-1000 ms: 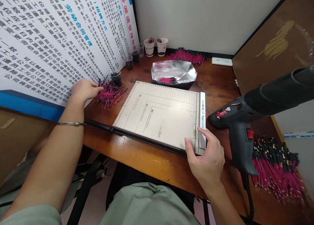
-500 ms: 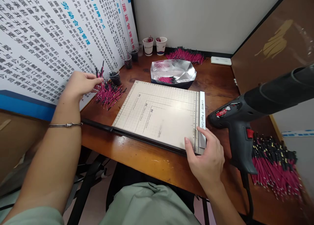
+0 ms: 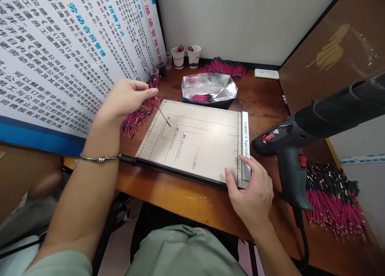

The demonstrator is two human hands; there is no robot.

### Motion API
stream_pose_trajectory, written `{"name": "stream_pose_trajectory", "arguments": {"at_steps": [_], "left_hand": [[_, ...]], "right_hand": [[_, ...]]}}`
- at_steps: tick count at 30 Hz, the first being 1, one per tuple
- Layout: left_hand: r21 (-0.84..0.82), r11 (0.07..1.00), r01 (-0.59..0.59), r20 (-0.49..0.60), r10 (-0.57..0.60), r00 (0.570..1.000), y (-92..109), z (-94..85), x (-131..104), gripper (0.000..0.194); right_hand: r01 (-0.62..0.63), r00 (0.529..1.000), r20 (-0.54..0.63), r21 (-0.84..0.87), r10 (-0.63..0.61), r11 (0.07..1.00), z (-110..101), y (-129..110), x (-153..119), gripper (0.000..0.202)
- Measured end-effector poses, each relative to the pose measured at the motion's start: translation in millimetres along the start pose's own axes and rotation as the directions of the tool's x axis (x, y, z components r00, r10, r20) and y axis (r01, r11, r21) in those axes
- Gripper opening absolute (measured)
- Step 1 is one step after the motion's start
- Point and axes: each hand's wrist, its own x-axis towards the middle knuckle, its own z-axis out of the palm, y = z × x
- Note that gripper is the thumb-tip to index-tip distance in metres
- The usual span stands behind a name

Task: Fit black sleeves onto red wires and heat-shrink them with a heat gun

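Observation:
Pinched in my left hand [image 3: 129,97] are several short red wires [image 3: 154,83] with black ends, held above the far left corner of a paper cutter [image 3: 207,147]. One thin wire [image 3: 164,117] slants down from the hand over the board, and I cannot tell if it is gripped or falling. A loose pile of red and black wires [image 3: 135,121] lies under and beside that hand, partly covered by it. My right hand [image 3: 252,187] rests on the cutter's near right corner, fingers apart, thumb on the board and fingertips by the white ruler strip [image 3: 246,143].
Behind the cutter stands an open foil bag [image 3: 210,85] with wires inside. Further back are two paper cups [image 3: 194,56], a wire heap [image 3: 224,68] and a white box [image 3: 266,74]. A heat gun [image 3: 291,155] and a large wire bundle [image 3: 333,203] occupy the right side.
My left hand has lifted wires from the pile and moved right, toward the cutter's far left corner. My right hand stays on the cutter. The view has shifted slightly.

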Motion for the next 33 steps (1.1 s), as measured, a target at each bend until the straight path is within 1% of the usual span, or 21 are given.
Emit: {"name": "stream_pose_trajectory", "arguments": {"at_steps": [3, 5, 7, 9, 10, 12, 14, 17, 19, 20, 21, 22, 23, 24, 25, 26, 27, 28, 29, 31, 33], "left_hand": [[-0.156, 0.987, 0.038, 0.123, -0.018, 0.992, 2.4, 24.9, -5.7, 0.018], [-0.212, 0.977, 0.034, 0.2, 0.009, 0.98, -0.9, 40.8, -11.2, 0.019], [-0.166, 0.986, -0.031, 0.255, 0.074, 0.964, -6.7, 52.0, -17.2, 0.021], [-0.02, 0.986, -0.163, 0.286, 0.162, 0.944, -12.9, 57.5, -22.8, 0.023], [0.061, 0.97, -0.236, 0.303, 0.207, 0.93, -15.5, 58.7, -25.2, 0.024], [0.182, 0.918, -0.351, 0.346, 0.275, 0.897, -19.3, 60.5, -29.2, 0.026], [0.22, 0.869, -0.443, 0.408, 0.331, 0.851, -21.5, 64.3, -31.9, 0.026], [0.188, 0.791, -0.582, 0.495, 0.436, 0.752, -23.7, 74.5, -35.2, 0.027], [0.148, 0.753, -0.641, 0.529, 0.488, 0.695, -25.4, 79.0, -37.5, 0.025], [0.115, 0.753, -0.647, 0.532, 0.504, 0.681, -26.7, 78.6, -38.5, 0.024], [0.071, 0.767, -0.638, 0.527, 0.514, 0.677, -28.5, 75.9, -39.2, 0.024], [0.025, 0.79, -0.613, 0.504, 0.519, 0.69, -30.9, 70.7, -39.3, 0.027], [-0.017, 0.823, -0.568, 0.464, 0.51, 0.725, -34.4, 63.1, -38.4, 0.032], [-0.032, 0.862, -0.506, 0.409, 0.473, 0.78, -38.8, 53.7, -36.7, 0.035], [0.005, 0.9, -0.437, 0.318, 0.413, 0.854, -44.4, 43.3, -34.0, 0.036], [0.082, 0.933, -0.352, 0.239, 0.324, 0.915, -51.0, 32.6, -30.6, 0.036], [0.181, 0.946, -0.269, 0.174, 0.238, 0.956, -58.4, 22.5, -26.8, 0.033], [0.273, 0.941, -0.197, 0.15, 0.161, 0.975, -66.3, 13.8, -23.1, 0.032], [0.346, 0.927, -0.144, 0.165, 0.091, 0.982, -74.4, 6.9, -19.7, 0.032], [0.431, 0.895, -0.114, 0.265, -0.005, 0.964, -89.5, -0.4, -15.2, 0.033], [0.44, 0.888, -0.133, 0.361, -0.039, 0.932, -101.5, -0.3, -13.3, 0.033]], "right_hand": [[-0.003, 1.0, -0.005, -0.005, 0.003, 1.0, 0.1, 0.3, 0.0, 0.04], [0.003, 1.0, 0.0, -0.009, -0.003, 1.0, -0.2, 0.2, 0.3, 0.039], [0.011, 1.0, 0.002, -0.013, -0.011, 1.0, -0.5, 0.0, 0.7, 0.039], [0.015, 1.0, 0.0, -0.014, -0.015, 1.0, -0.7, -0.3, 1.0, 0.038], [0.013, 1.0, -0.001, -0.015, -0.013, 1.0, -0.6, -0.5, 1.2, 0.038], [0.01, 1.0, 0.001, -0.02, -0.01, 1.0, -0.5, -0.8, 1.3, 0.038], [0.014, 1.0, 0.006, -0.027, -0.014, 1.0, -0.4, -1.0, 1.5, 0.037], [0.026, 1.0, 0.008, -0.042, -0.026, 0.999, -0.6, -0.9, 1.9, 0.036], [0.037, 0.999, 0.015, -0.057, -0.037, 0.998, -0.8, -0.9, 2.3, 0.035], [0.043, 0.999, 0.019, -0.067, -0.042, 0.997, -1.0, -0.9, 2.4, 0.034], [0.05, 0.999, 0.024, -0.075, -0.048, 0.996, -1.0, -1.0, 2.6, 0.033], [0.055, 0.998, 0.03, -0.081, -0.053, 0.995, -1.0, -1.1, 2.7, 0.033], [0.056, 0.998, 0.036, -0.084, -0.054, 0.995, -1.0, -1.2, 2.8, 0.033], [0.054, 0.998, 0.039, -0.084, -0.051, 0.995, -0.9, -1.3, 2.9, 0.033], [0.048, 0.998, 0.042, -0.083, -0.045, 0.995, -0.7, -1.3, 3.0, 0.034], [0.041, 0.998, 0.043, -0.083, -0.038, 0.996, -0.5, -1.4, 3.2, 0.035], [0.035, 0.999, 0.043, -0.086, -0.031, 0.996, -0.2, -1.5, 3.5, 0.036], [0.029, 0.999, 0.043, -0.089, -0.026, 0.996, 0.0, -1.6, 4.0, 0.037], [0.026, 0.999, 0.044, -0.092, -0.022, 0.995, 0.3, -1.8, 4.7, 0.038], [0.015, 0.998, 0.055, -0.097, -0.009, 0.995, 0.8, -2.4, 6.5, 0.042], [-0.005, 0.998, 0.067, -0.101, 0.012, 0.995, 1.4, -3.4, 8.6, 0.046]]}}
